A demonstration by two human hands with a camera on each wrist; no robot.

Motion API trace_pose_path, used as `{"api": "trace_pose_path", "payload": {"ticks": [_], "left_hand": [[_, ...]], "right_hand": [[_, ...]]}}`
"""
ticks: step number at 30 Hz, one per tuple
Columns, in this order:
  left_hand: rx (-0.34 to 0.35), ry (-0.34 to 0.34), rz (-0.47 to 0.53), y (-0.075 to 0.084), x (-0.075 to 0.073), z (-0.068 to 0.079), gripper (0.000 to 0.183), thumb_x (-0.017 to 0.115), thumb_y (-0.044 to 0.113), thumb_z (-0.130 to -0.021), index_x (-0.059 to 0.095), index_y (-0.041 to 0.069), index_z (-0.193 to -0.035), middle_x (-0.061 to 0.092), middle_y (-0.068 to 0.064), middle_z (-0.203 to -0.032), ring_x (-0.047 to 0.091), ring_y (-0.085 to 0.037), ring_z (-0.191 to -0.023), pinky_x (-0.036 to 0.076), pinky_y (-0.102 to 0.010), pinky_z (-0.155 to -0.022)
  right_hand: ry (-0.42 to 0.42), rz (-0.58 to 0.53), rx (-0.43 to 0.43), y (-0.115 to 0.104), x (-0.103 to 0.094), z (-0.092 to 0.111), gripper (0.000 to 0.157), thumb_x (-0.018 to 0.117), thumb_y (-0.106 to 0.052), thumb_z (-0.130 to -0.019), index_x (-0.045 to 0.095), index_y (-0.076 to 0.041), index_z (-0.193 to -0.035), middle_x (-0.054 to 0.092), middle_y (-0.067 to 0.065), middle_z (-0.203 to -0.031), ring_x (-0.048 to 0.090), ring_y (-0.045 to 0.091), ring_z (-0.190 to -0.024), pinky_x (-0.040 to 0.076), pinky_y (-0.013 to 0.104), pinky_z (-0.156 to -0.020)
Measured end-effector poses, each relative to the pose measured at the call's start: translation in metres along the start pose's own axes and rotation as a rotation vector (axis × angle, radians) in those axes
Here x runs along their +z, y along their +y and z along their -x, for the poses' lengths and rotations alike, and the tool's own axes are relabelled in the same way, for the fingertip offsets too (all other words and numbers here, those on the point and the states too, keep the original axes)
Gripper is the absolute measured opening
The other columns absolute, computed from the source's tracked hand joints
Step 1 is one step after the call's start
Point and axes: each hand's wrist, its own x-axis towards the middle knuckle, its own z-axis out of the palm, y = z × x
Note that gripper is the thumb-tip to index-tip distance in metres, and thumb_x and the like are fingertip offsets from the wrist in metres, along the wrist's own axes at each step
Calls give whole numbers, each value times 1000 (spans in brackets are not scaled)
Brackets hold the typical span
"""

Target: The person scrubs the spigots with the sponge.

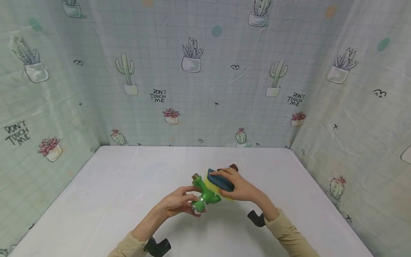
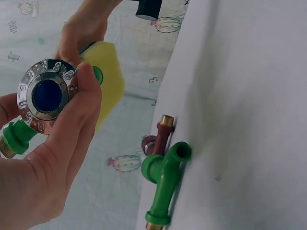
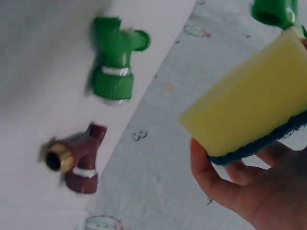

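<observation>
In the head view my left hand (image 1: 179, 202) grips a green plastic water tap (image 1: 207, 195) by its ribbed knob, its brass threaded end tilted up. The left wrist view looks onto the knob's silver ring (image 2: 28, 85) with a dark blue centre, fingers wrapped around it. My right hand (image 1: 241, 186) holds a sponge (image 1: 221, 182), yellow with a dark blue scouring layer. The fingers lie over the blue layer, and the yellow face is turned toward the tap, overlapping it in this view. Both things are held above the white table (image 1: 128, 185).
Beyond the hands, a second green tap (image 3: 114, 72) and a dark red-brown tap (image 3: 82, 163) with a brass end lie on the table. The right hand mostly hides them in the head view. Patterned cloth walls (image 1: 205, 85) enclose the table's back and sides.
</observation>
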Motion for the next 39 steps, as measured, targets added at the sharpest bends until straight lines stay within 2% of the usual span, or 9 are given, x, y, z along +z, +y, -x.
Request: {"api": "trace_pose_path", "payload": {"ticks": [4,11,18,20,25,29,32,34,39], "left_hand": [[17,48,33,0,-4,0,45,46,7,-88,32,-4,-129,57,-30,-111,67,-23,-81,53,-46,-77],[13,2,79,0,-2,-5,49,46,9,-89,27,0,-133,56,-24,-111,66,-27,-86,51,-48,-79],[28,43,107,2,-1,-7,58,54,9,-87,25,7,-137,62,-14,-103,66,-27,-84,52,-48,-78],[25,61,118,3,-1,-7,55,56,10,-87,28,7,-134,61,-14,-103,66,-27,-84,52,-48,-78],[3,106,120,1,-6,-3,42,56,12,-87,34,5,-123,58,-15,-101,66,-27,-83,54,-44,-75],[-17,114,88,3,-8,-2,38,58,12,-86,38,4,-118,58,-19,-102,66,-27,-81,53,-45,-75],[-37,83,62,5,-8,-4,37,59,14,-86,42,4,-116,59,-18,-101,66,-28,-83,53,-46,-77],[-40,50,49,7,-7,-5,37,59,16,-86,43,4,-117,59,-17,-102,66,-30,-85,52,-47,-78],[-19,60,42,7,-10,-1,43,58,15,-86,41,1,-123,63,-14,-98,66,-29,-85,51,-49,-78]], "right_hand": [[51,57,-23,0,-3,2,52,62,-21,-80,44,-31,-128,43,4,-127,41,23,-111,46,40,-79],[156,146,-206,-20,4,-6,58,65,-19,-78,42,-31,-129,35,10,-135,35,29,-120,47,45,-81],[239,231,-243,-24,8,-11,41,68,-32,-78,56,-27,-117,44,10,-129,44,25,-114,46,46,-87],[204,261,-257,-22,5,-9,39,67,-32,-78,58,-27,-116,47,10,-127,45,24,-112,46,45,-86],[24,317,-246,-16,-11,7,37,69,-32,-76,59,-32,-112,48,8,-126,44,22,-109,47,41,-81],[51,338,-245,-16,-18,11,42,73,-30,-71,58,-34,-109,48,7,-126,41,20,-108,45,43,-81],[114,279,-257,-19,-17,3,47,72,-26,-70,54,-32,-113,45,6,-129,38,18,-111,47,40,-81],[113,235,-264,-20,-13,-2,50,70,-24,-72,51,-30,-118,42,6,-131,37,17,-113,50,37,-79],[-65,152,-195,-21,-10,0,50,67,-22,-73,51,-31,-119,41,5,-131,38,19,-114,48,34,-77]]}}
